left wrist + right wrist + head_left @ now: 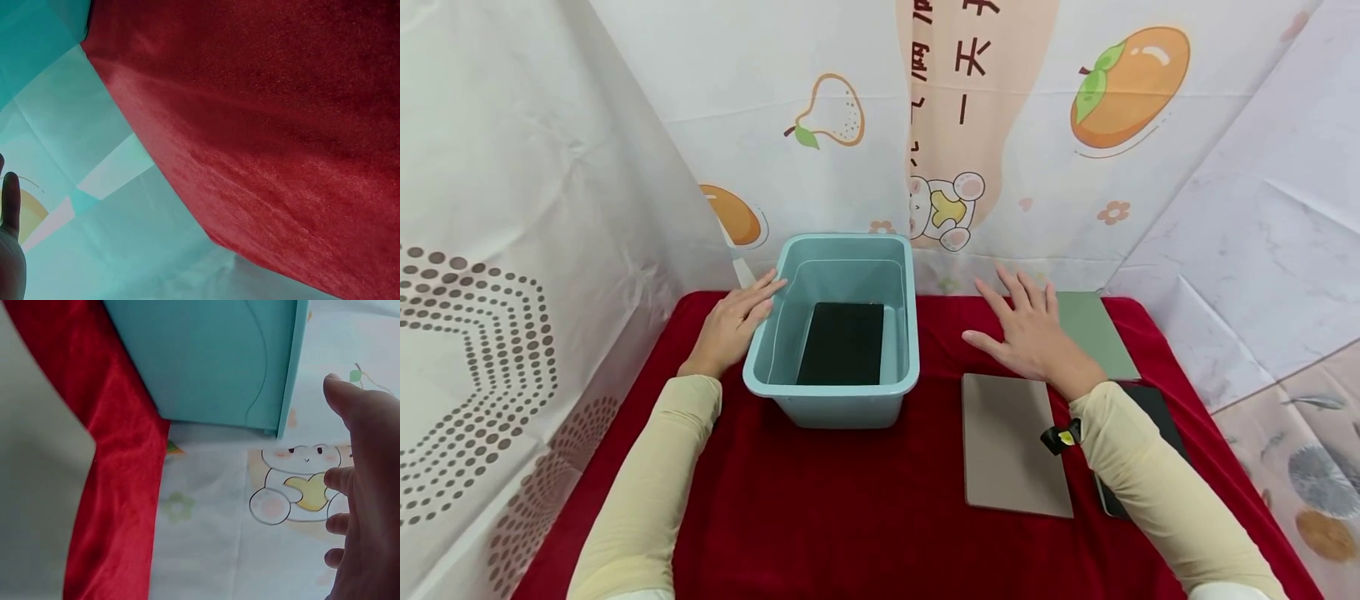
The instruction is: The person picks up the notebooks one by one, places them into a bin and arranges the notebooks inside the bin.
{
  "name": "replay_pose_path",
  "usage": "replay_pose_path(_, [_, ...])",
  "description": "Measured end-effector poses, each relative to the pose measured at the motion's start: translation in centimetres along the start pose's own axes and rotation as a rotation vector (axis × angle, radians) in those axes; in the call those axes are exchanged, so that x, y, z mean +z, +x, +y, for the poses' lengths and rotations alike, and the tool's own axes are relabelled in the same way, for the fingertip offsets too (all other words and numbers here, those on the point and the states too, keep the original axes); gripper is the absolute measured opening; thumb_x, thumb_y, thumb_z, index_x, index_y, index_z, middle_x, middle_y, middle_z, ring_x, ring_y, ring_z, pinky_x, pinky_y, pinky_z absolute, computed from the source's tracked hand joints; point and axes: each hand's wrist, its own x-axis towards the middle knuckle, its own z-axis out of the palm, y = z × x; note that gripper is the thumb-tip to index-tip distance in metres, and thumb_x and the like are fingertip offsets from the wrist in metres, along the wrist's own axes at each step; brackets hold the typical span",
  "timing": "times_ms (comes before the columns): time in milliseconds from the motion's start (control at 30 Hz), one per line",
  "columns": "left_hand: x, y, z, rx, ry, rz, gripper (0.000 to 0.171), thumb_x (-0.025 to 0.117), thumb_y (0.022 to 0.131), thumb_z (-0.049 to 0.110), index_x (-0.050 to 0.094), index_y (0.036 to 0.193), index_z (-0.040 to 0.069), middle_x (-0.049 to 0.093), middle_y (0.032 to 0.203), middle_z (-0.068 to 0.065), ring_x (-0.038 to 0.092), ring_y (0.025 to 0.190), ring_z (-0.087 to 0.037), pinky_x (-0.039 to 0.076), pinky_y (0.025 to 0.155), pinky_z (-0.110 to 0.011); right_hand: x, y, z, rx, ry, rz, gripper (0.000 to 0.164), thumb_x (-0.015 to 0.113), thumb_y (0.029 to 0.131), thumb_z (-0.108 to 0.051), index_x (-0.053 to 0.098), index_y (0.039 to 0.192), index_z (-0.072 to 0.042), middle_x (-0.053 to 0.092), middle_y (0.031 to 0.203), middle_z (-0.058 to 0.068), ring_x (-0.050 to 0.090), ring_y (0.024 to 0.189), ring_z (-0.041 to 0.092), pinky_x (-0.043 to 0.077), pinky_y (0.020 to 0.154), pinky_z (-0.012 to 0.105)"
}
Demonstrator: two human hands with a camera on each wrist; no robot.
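Note:
A light blue plastic bin [831,390] stands at the back of the table, with a black flat rectangular item [842,343] lying on its floor. My left hand [733,321] rests at the bin's left rim, its fingers extended over the edge. Right of the bin, my right hand [1026,329] is spread with nothing in it, thumb apart from the fingers. Nearest below that hand lies a taupe notebook-like item [1011,450]. A green one [1090,333] lies behind the wrist, partly covered by the hand. The right wrist view shows the bin's side [206,362] beyond the thumb.
A dark flat item [1153,408] lies partly hidden under the right forearm. Red cloth [850,517] covers the table. Fruit-printed white curtains [730,100] hang directly behind the bin and along both sides. A black strap [1060,437] hangs at the right wrist.

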Motion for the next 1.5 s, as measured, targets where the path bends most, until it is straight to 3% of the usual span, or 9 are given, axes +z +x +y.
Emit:
replay_pose_path(500, [-0.2,0.0,-0.1,-0.001,0.000,0.004,0.045,0.038,0.109,0.045,0.044,0.153,0.042,0.032,0.165,0.017,0.050,0.138,-0.031,0.038,0.113,-0.064,1.0,-2.6,1.9,0.100,0.034,-0.040,0.087,0.049,0.098,-0.065,0.016,0.165,-0.021,0.002,0.172,0.021,0.003,0.155,0.050,-0.004,0.118,0.078])
replay_pose_path(867, [0.1,0.2,0.0,0.002,-0.011,0.003,0.045,0.037,0.109,0.044,0.042,0.154,0.043,0.032,0.166,0.017,0.049,0.140,-0.031,0.037,0.114,-0.065,2.2,-4.1,2.5,0.120,0.070,-0.021,0.088,0.051,0.098,-0.063,0.020,0.164,-0.014,0.004,0.170,0.023,0.004,0.154,0.052,-0.005,0.117,0.078])
replay_pose_path(1500, [0.3,-0.1,0.1,-0.015,-0.020,0.019,0.045,0.038,0.109,0.044,0.043,0.153,0.043,0.034,0.165,0.015,0.049,0.141,-0.030,0.037,0.114,-0.066,4.3,-6.5,3.9,0.203,0.151,-0.041,0.090,0.050,0.098,-0.067,0.017,0.165,-0.017,0.003,0.170,0.026,0.002,0.154,0.054,-0.004,0.115,0.080])
